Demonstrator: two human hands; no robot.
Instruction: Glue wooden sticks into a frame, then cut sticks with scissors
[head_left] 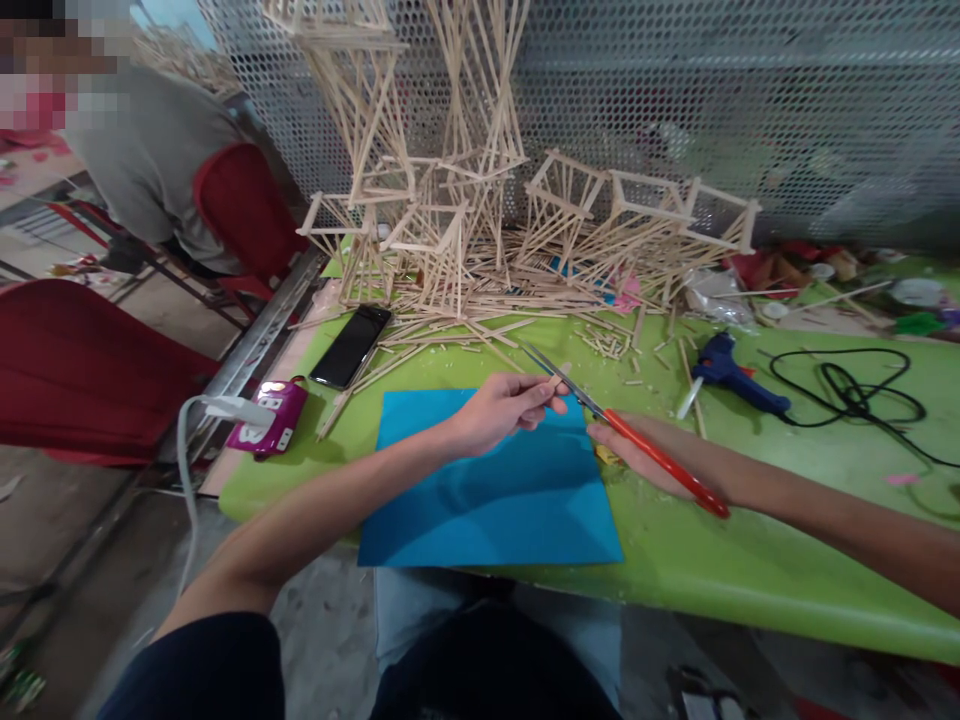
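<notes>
Pinched in the fingers of my left hand (504,412) is a short flat wooden stick (559,379), held above a blue sheet (487,500). My right hand (637,455) grips a pair of scissors (664,458) with red-orange handles. The scissor blades point up and to the left, and they cross at the wooden stick by my left fingertips. Whether the blades are closed on the stick I cannot tell. A small yellow thing (607,456) shows beside my right hand, partly hidden by it.
A green table (750,580) bears a black phone (350,345), a purple power strip (270,418), a blue glue gun (731,375) with its cord, and loose sticks (480,290). Stick-built frames (480,180) stand behind. A person (161,150) sits near red chairs (82,370) at left.
</notes>
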